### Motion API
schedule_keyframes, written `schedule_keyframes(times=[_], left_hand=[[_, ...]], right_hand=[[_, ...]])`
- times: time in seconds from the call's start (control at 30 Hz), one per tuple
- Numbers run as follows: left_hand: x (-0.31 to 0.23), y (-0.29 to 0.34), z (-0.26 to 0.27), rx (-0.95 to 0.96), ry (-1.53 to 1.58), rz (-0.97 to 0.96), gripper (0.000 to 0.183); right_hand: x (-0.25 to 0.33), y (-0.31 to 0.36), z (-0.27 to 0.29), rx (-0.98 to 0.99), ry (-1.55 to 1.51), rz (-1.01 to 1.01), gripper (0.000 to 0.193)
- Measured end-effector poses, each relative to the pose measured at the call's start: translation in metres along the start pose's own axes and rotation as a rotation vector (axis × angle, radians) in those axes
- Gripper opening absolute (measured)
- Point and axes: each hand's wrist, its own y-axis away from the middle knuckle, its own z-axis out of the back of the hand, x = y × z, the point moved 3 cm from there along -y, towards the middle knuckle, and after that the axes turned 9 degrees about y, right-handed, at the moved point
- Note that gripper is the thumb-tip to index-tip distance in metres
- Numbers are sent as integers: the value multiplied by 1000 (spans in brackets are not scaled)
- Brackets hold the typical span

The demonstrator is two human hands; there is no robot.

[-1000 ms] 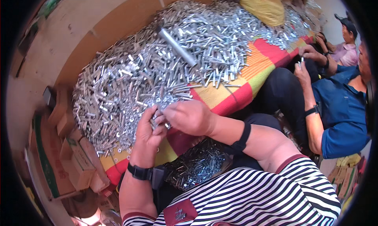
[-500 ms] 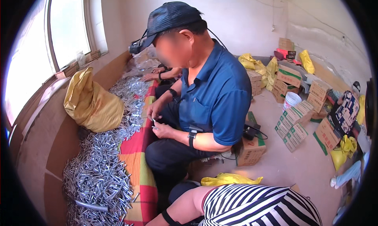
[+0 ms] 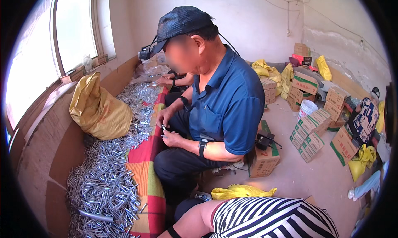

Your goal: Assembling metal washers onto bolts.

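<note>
Neither of my hands shows. A bare arm (image 3: pixel 199 219) with a black band comes from a black-and-white striped sleeve (image 3: pixel 273 217) at the lower edge; it appears to be my right arm, and its hand lies beyond the frame. Nearest to it is a long heap of metal bolts or anchors (image 3: pixel 103 178), with a grey tube (image 3: pixel 96 216) on top. Beside the heap runs a red, orange and green checked cloth (image 3: pixel 143 176). Across from me a co-worker in a blue shirt (image 3: pixel 224 97) pinches a small metal piece (image 3: pixel 164 128) between both hands.
A yellow woven sack (image 3: pixel 99 109) stands on the heap by the window wall. Another person's hands (image 3: pixel 166 78) are at its far end. Cardboard boxes (image 3: pixel 265 159), a white bucket (image 3: pixel 307 108) and yellow bags (image 3: pixel 242 191) sit on the floor to the right.
The view has tipped slightly, so the scene sits a little lower. The co-worker still holds the small metal piece. The far person's hands have shifted slightly. My arm has moved slightly lower in view.
</note>
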Motion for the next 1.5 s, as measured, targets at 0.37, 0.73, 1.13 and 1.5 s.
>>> schedule_keyframes(times=[0.37,0.73,1.13,1.5], left_hand=[[-9,-12,11,-100,193,-50,23],[-25,-5,-9,-418,-565,-321,13],[-10,-28,-36,-533,-1938,-693,26],[-10,1,-35,-251,-443,-235,18]], right_hand=[[-99,38,-12,-10,431,-194,22],[-101,59,-1,493,314,-537,10],[-96,50,-17,566,394,-481,11],[-83,36,-17,0,-739,-911,12]])
